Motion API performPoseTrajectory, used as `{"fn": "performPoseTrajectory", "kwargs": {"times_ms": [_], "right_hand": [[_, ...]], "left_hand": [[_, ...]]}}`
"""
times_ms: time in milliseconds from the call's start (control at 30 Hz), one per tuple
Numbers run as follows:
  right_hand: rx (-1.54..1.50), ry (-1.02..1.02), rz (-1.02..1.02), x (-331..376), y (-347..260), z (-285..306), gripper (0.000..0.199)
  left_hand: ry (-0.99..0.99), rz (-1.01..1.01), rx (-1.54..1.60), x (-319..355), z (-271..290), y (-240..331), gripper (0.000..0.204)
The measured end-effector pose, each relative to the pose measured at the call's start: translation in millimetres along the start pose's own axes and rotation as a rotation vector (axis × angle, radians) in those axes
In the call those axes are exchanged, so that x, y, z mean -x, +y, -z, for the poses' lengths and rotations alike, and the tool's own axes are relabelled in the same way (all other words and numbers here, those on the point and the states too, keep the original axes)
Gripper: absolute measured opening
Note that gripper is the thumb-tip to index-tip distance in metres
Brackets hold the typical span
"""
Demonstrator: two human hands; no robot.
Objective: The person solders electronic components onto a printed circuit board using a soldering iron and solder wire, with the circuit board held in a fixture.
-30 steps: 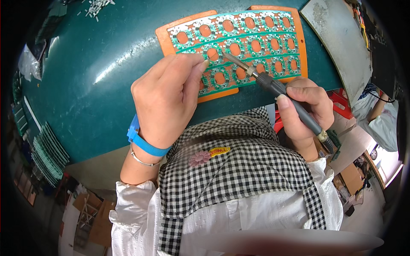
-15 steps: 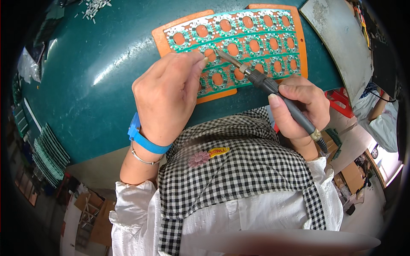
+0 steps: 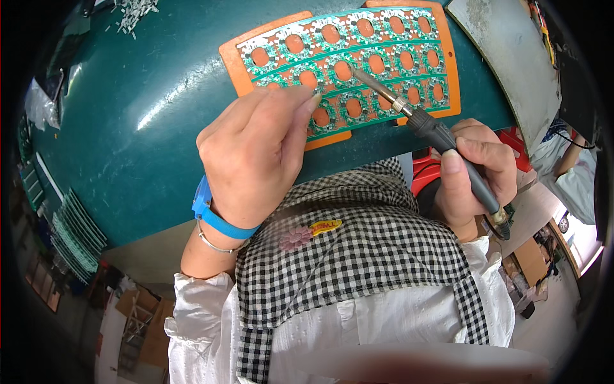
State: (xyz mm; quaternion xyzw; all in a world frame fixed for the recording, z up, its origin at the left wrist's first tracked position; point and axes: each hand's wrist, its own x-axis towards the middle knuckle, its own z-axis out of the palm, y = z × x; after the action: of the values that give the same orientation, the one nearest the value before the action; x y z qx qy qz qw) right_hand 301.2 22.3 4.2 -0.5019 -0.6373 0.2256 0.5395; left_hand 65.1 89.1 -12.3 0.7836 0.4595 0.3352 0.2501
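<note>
My right hand [image 3: 483, 168] is wrapped round the dark grey handle of a soldering iron [image 3: 438, 136]. The iron's metal tip points up and left, over the middle row of a green circuit board panel [image 3: 348, 52]. Several rows of ring-shaped boards with round openings make up this panel, which lies in an orange tray [image 3: 235, 72]. My left hand [image 3: 251, 152], with a blue strap on its wrist, hovers over the panel's near left part and covers some of it. Its thumb and forefinger are pinched together; whatever they hold is too small to make out.
Small white parts [image 3: 135, 11] lie heaped at the far left of the green table [image 3: 128, 166]. A grey curved sheet [image 3: 505, 54] borders the tray's right side. Green boards [image 3: 77, 233] stand stacked at the left edge. A red stool [image 3: 427, 178] and another person's arm [image 3: 569, 155] appear on the right.
The soldering iron and my right hand have moved right, the tip away from my left fingertips. My left hand stays pinched near the same spot. The panel appears slightly shifted up and left.
</note>
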Motion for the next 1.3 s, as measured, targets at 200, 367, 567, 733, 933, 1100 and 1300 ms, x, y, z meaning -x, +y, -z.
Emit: {"fn": "performPoseTrajectory", "kwargs": {"times_ms": [200,367,567,733,933,1100,1300], "right_hand": [[0.112,-0.162,0.020,-3.5,5.1,-3.0,0.023],[0.127,-0.210,0.026,-7.8,1.2,-2.2,0.024],[0.153,-0.267,0.084,-7.7,-0.8,-1.6,0.024],[-0.074,-0.035,-0.046,2.9,5.5,11.7,0.024],[-0.015,-0.017,-0.072,-3.6,12.0,9.2,0.020],[0.054,-0.070,0.006,-7.6,18.5,4.8,0.020],[0.064,-0.104,0.034,-12.9,15.8,5.6,0.021]], "left_hand": [[-0.018,-0.075,-0.011,-2.5,-11.9,-5.4,0.018],[-0.026,-0.081,-0.018,-2.1,-13.8,-4.8,0.017],[-0.042,-0.071,0.017,-3.3,-10.3,-0.3,0.017],[-0.021,0.143,0.105,-3.2,4.2,11.7,0.016],[-0.021,-0.020,0.071,-13.6,-6.8,6.8,0.013],[-0.038,-0.003,-0.009,-16.0,-11.3,5.8,0.008],[-0.035,-0.029,-0.037,-16.7,-14.4,3.4,0.007]]}}
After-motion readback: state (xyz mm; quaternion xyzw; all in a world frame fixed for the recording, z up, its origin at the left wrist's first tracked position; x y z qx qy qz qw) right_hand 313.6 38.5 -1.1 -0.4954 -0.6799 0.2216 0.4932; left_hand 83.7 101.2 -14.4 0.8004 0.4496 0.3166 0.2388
